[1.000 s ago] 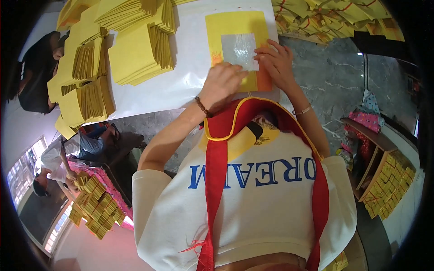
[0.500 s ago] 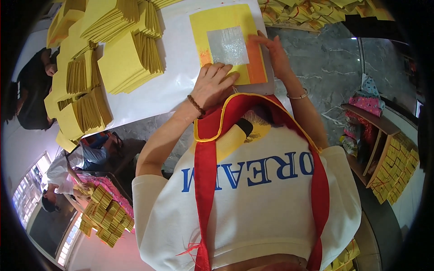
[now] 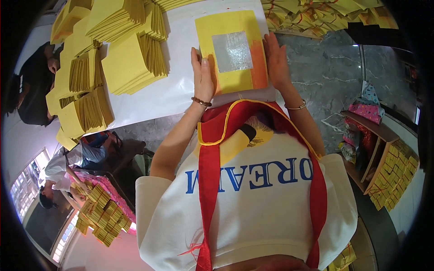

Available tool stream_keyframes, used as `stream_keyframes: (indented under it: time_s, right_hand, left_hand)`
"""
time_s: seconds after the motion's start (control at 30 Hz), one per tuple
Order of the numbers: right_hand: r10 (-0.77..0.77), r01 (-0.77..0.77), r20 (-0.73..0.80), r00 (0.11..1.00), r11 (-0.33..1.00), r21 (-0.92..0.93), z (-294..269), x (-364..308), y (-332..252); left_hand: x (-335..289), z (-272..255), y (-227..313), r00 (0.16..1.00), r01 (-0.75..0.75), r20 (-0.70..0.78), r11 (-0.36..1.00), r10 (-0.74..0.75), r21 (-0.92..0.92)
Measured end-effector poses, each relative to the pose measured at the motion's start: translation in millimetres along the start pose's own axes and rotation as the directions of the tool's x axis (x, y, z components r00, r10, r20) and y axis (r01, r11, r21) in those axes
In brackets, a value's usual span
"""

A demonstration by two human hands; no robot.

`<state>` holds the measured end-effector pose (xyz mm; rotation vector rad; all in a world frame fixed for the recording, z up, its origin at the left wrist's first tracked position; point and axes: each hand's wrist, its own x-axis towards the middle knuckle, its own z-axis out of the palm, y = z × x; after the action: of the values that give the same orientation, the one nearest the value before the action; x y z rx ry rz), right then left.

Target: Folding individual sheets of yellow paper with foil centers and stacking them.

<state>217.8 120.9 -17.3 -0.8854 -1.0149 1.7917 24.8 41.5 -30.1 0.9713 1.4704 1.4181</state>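
A yellow paper sheet or stack [image 3: 228,82] with a silver-grey square [image 3: 232,53] in its middle and an orange band down its right side lies on the white tabletop. My left hand [image 3: 203,77] stands on edge along its left side, fingers stretched out and thumb up. Along the right side my right hand [image 3: 276,63] does the same, its palm turned toward the paper. Both hands are open and hold nothing between their fingers. How thick the stack is cannot be told. A grey strip [image 3: 255,94] shows under its near edge.
Fanned piles of folded yellow paper [image 3: 126,65] crowd the table's left. More yellow bundles [image 3: 316,16] lie at the far right, and others fill a wooden shelf [image 3: 377,144] on the right. Two people are at the left, one handling tied yellow bundles [image 3: 101,210].
My left hand has come off the paper's lower left part and now stands along its left side. My right hand's fingers have straightened beside the right edge.
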Motion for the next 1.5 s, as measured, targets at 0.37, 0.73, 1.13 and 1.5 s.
stream_keyframes:
  time_s: [0.37,0.73,1.13,1.5]
  right_hand:
    - [-0.321,0.488,0.403,0.857,0.255,-0.835,-24.8,12.9,8.2]
    - [-0.209,0.363,0.299,0.931,0.612,-0.703,-35.6,20.2,12.0]
    - [-0.229,0.356,0.275,0.934,0.684,-0.637,-33.7,21.6,10.6]
    - [-0.208,0.316,0.248,0.946,0.757,-0.572,-34.3,22.4,13.7]
  left_hand:
    - [-15.2,-6.6,31.7,0.532,-0.846,0.763,0.264,0.367,0.463]
    - [-0.6,-9.4,37.1,0.725,-0.619,0.626,0.668,0.286,0.412]
    - [4.5,-11.0,39.7,0.875,-0.24,0.483,0.863,-0.005,0.445]
    - [8.7,-10.8,35.2,0.892,-0.19,0.451,0.892,-0.018,0.41]
